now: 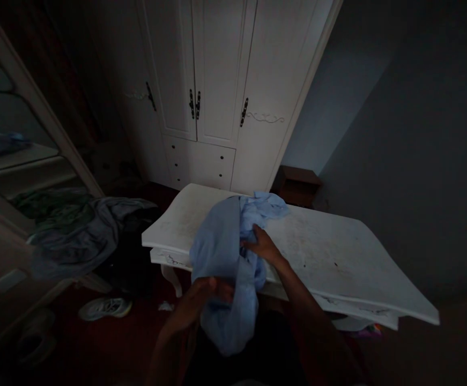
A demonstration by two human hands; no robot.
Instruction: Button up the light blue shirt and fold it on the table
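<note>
A light blue garment lies bunched across the front of a white table, and its lower part hangs over the near edge toward my lap. My right hand rests against the crumpled part on the tabletop, thumb and fingers apart. In front of the hanging part is my left hand, its fingers stretched to the right across the cloth. They are dark and slightly blurred. The garment's exact kind cannot be made out in its folds.
A white wardrobe stands behind the table, beside a small brown cabinet. To the left, grey and green clothes are heaped by a mirror. A white shoe lies on the dark red floor.
</note>
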